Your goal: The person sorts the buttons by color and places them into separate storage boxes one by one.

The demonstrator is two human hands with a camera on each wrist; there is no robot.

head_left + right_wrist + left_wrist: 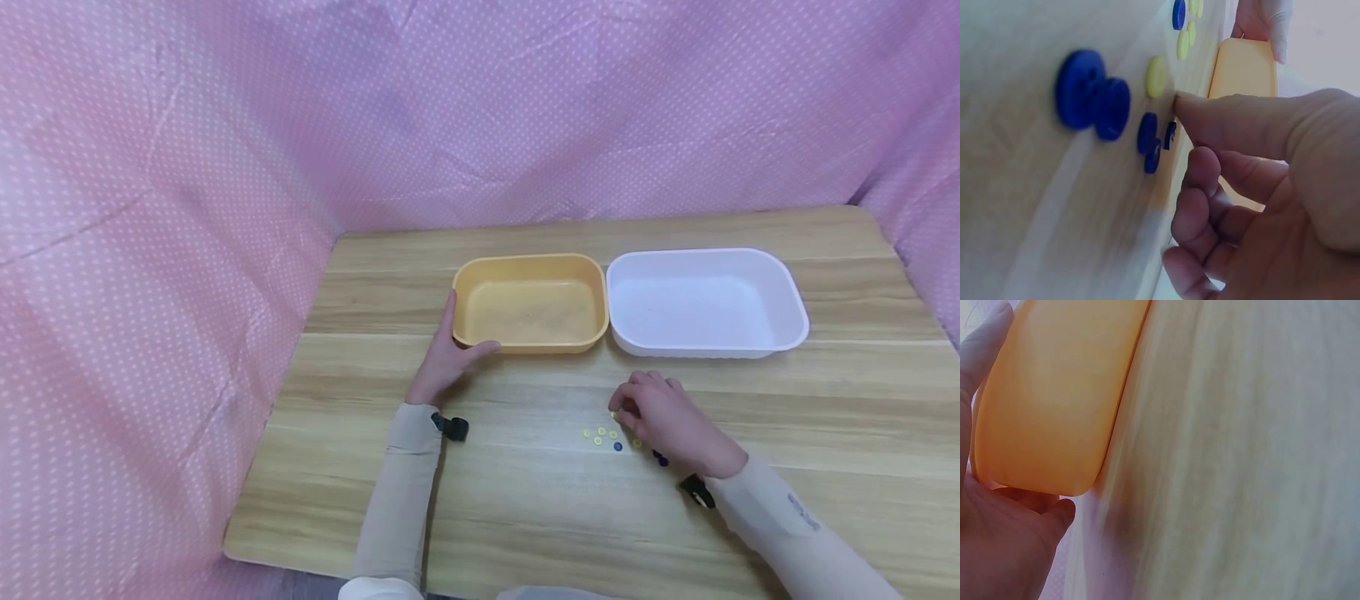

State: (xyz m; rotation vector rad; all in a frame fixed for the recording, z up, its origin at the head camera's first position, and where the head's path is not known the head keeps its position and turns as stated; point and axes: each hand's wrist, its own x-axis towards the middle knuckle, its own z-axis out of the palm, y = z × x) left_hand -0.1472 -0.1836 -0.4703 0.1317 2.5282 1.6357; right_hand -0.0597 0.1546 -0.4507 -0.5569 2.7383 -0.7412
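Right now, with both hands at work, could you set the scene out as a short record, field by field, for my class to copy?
Orange tray: on the table, left of the white tray
Yellow buttons: loose on the table
Blue buttons: near the yellow ones
Left hand: touches the orange tray's near left corner
Right hand: at the buttons; whether it pinches one is unclear

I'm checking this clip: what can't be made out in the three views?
Head view: the holes in the buttons, too small to see.
Head view: the full button count; the right hand may cover some.
Right wrist view: the yellow button at that hand's fingertips, hidden behind the hand.
Left wrist view: one end of the orange tub, cut off by the top edge.
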